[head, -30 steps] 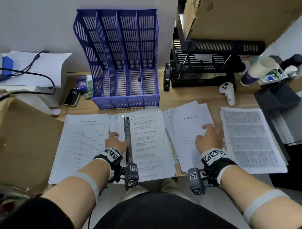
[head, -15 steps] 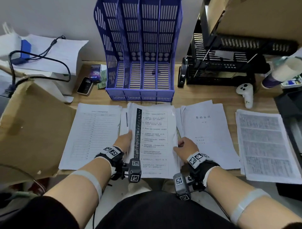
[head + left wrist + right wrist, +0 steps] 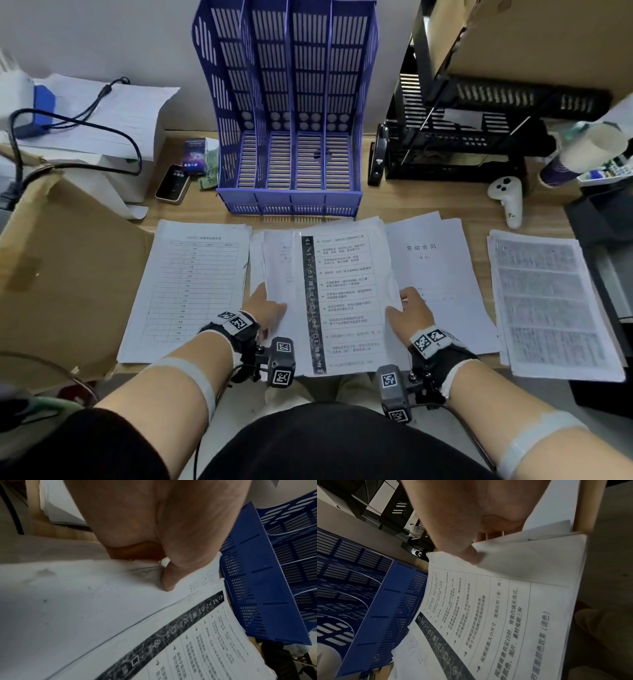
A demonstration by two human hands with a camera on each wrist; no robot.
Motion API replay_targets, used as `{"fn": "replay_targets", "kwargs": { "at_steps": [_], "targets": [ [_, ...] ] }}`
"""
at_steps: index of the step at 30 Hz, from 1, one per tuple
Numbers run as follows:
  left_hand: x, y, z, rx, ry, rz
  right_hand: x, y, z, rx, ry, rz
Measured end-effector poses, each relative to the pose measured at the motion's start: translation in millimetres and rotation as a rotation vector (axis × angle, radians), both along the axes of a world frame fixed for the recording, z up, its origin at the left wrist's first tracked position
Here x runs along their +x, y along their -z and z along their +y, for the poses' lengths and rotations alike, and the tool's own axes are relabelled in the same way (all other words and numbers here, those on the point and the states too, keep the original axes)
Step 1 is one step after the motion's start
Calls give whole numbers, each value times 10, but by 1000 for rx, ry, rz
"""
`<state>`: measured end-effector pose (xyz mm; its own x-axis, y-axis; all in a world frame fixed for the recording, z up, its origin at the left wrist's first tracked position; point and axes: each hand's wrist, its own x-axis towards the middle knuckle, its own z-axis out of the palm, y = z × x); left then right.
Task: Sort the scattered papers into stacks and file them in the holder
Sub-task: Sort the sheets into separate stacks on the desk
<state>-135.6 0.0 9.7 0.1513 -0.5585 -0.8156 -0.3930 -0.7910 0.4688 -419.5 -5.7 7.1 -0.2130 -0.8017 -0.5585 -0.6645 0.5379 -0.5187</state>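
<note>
A stack of printed papers with a dark vertical strip [image 3: 342, 294] lies at the desk's middle, just in front of the blue four-slot file holder [image 3: 291, 113]. My left hand [image 3: 265, 310] pinches the stack's left edge, thumb on top [image 3: 167, 580]. On the opposite edge my right hand [image 3: 406, 313] grips the sheets, thumb over them [image 3: 471, 555]. The stack's near end overhangs the desk edge. A table-form stack [image 3: 191, 287] lies to the left, a title-page stack [image 3: 442, 281] and a dense-text stack [image 3: 548, 305] to the right.
A cardboard flap [image 3: 58, 274] stands at the left. A phone [image 3: 172, 185] and small boxes sit left of the holder. A black rack [image 3: 479, 130], a white controller [image 3: 508, 198] and a paper cup [image 3: 582, 154] are at the right.
My right hand left the title-page stack and came to the right edge of the middle stack. Both hands now hold that stack by its sides; the view has leaned closer to the desk.
</note>
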Motion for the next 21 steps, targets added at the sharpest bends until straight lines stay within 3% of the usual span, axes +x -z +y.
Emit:
{"fn": "replay_targets", "kwargs": {
  "at_steps": [4,12,18,21],
  "targets": [
    [64,-141,-67,-122,53,-78,-100,7,-64,2,-58,15],
    [1030,-476,7,-237,-184,-221,-61,-95,-185,-58,33,-55],
    [2098,-18,196,-340,-433,-253,196,-54,-104,-26,-11,-86],
    [2144,-175,250,-404,-469,-248,353,-24,-65,-16,-55,-120]
  ]
}}
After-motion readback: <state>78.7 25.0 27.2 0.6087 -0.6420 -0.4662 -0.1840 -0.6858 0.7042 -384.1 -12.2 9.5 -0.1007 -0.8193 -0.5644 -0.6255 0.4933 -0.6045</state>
